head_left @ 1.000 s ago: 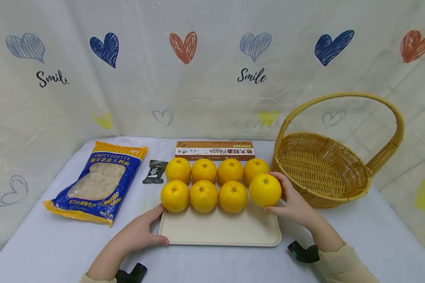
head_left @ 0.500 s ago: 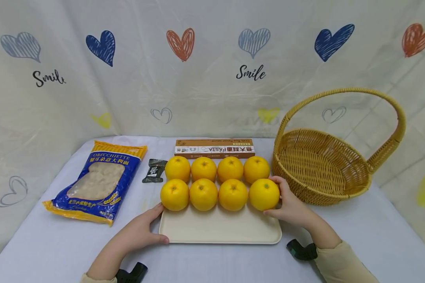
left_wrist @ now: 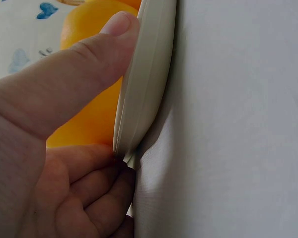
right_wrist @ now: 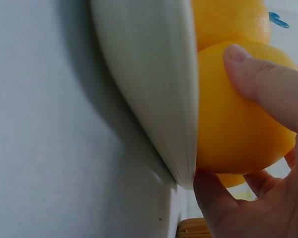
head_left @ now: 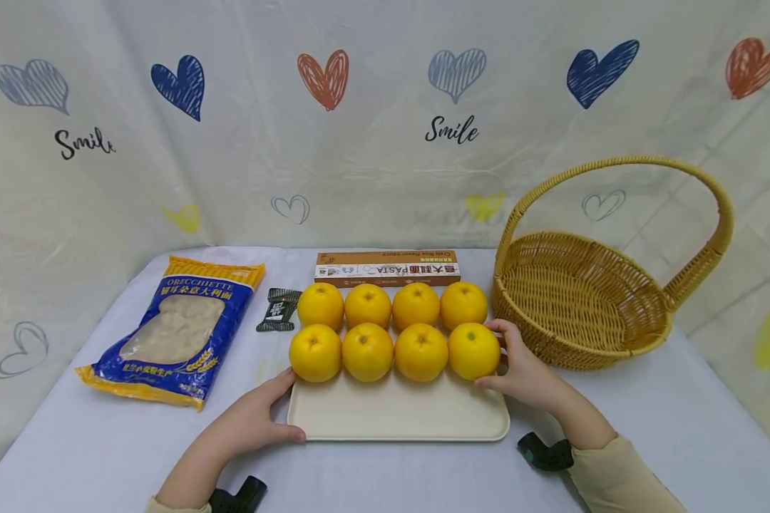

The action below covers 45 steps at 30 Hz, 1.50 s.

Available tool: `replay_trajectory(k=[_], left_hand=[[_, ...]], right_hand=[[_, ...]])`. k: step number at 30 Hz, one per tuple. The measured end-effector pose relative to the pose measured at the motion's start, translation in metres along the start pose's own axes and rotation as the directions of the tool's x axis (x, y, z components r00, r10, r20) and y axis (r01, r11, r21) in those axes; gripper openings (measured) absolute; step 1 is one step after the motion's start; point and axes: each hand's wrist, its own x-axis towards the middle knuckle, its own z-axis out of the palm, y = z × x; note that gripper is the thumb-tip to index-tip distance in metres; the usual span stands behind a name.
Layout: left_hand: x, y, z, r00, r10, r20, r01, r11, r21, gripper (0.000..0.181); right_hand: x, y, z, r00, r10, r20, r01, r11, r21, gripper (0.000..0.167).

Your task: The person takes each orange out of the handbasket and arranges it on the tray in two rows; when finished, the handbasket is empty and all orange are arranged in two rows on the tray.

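Several oranges (head_left: 368,352) stand in two rows on a cream rectangular tray (head_left: 398,417) in the head view. My right hand (head_left: 527,370) holds the front row's rightmost orange (head_left: 472,351), which sits on the tray beside its neighbour. In the right wrist view, the thumb lies across that orange (right_wrist: 238,129) and the other fingers reach around its far side, partly hidden. At the tray's left front corner, my left hand (head_left: 250,420) grips the edge. The left wrist view has its thumb against the tray rim (left_wrist: 149,74) and the other fingers curled by the corner.
A wicker basket (head_left: 565,306) with a tall handle stands right of the tray. Behind the oranges lies a pasta box (head_left: 388,269). On the left are a small dark packet (head_left: 278,310) and a blue-and-yellow orecchiette bag (head_left: 176,331). A patterned curtain hangs behind the table.
My right hand has lowered its orange onto the tray and shifted it slightly left, into line with the front row. The left hand has stayed at the tray corner.
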Motion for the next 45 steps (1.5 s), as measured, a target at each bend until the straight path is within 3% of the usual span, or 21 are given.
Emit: replay_trajectory(k=[23,34,45], left_hand=[[-0.001,0.000,0.000,1.000,0.005,-0.010,-0.005,1.000,-0.002,0.103],[0.002,0.000,-0.001,1.000,-0.004,-0.010,0.004,1.000,0.000,0.104],[0.000,-0.002,0.001,1.000,0.008,-0.017,-0.007,1.000,0.011,0.103]], right_hand=[[-0.002,-0.005,-0.004,1.000,0.022,0.010,-0.022,1.000,-0.001,0.087],[-0.001,-0.008,-0.009,0.998,-0.059,-0.011,0.059,0.998,0.026,0.085],[-0.006,-0.021,-0.014,0.999,-0.052,-0.014,0.052,0.998,-0.029,0.082]])
